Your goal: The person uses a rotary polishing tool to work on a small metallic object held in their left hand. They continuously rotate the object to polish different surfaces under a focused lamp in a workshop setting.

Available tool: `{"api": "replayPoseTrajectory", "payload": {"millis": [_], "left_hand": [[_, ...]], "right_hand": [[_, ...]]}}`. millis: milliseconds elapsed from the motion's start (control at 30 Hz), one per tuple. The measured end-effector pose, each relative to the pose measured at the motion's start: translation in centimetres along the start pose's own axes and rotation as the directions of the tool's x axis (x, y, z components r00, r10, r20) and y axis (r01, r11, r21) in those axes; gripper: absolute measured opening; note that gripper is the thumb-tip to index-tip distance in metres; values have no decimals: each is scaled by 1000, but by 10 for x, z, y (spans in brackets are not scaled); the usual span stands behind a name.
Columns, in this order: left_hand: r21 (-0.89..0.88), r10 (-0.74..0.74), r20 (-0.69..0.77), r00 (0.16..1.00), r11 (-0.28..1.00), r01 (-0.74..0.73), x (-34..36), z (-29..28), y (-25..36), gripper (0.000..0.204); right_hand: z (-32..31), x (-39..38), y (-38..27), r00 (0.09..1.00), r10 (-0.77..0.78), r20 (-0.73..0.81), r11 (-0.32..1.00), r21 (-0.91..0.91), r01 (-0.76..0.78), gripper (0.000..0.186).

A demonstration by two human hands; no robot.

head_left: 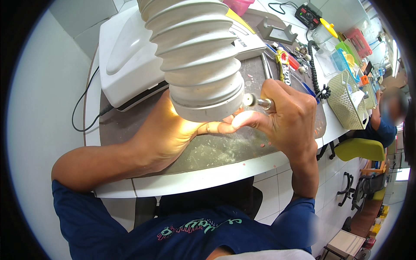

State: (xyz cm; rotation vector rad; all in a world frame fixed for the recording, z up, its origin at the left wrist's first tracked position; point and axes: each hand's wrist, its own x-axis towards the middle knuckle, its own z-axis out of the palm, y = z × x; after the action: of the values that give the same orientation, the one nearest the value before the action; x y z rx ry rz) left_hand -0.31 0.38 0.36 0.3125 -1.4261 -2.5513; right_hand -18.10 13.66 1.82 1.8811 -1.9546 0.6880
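Observation:
My right hand (289, 116) is closed round a silver rotary handpiece (266, 104). A round pale tip (249, 100) on it points left. Beneath the ribbed white suction hose (201, 56), my left hand (164, 136) is curled, its fingers reaching across to my right thumb. The hose mouth covers most of those fingers, and whatever they hold is hidden. Bright light falls on the left palm and fingers. Both hands are just above the dusty grey work mat (208, 154).
A white machine casing (130, 56) stands behind my left hand. Tools, a yellow packet (283, 65) and a metal stand (277, 32) lie beyond the right hand. A coiled black cord (313, 60) runs beside a woven basket (346, 102). A co-worker (383, 125) sits far right.

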Motion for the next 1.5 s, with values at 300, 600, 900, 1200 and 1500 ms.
{"api": "replayPoseTrajectory", "payload": {"millis": [300, 600, 900, 1200, 1500], "left_hand": [[-41, 55, -4, 998, 998, -55, 2, -1, -2, 44], [-49, 41, 21, 999, 998, -40, 2, 1, -1, 28], [62, 18, -128, 992, 998, -10, 2, 5, -3, 34], [63, 1, -141, 990, 998, 8, 1, 5, -2, 33], [158, 21, -98, 995, 987, -5, 0, 1, -4, 29]], "right_hand": [[-2, 0, 0, 999, -10, 35, 1000, -29, 11, 60], [0, 0, -2, 999, -15, 47, 1000, -25, 16, 60], [-2, 2, -2, 997, -28, 78, 998, -47, 31, 64], [2, -1, -2, 999, -27, 26, 1000, 3, 27, 64], [-1, 2, -2, 998, -25, 51, 999, -30, 26, 65]]}}
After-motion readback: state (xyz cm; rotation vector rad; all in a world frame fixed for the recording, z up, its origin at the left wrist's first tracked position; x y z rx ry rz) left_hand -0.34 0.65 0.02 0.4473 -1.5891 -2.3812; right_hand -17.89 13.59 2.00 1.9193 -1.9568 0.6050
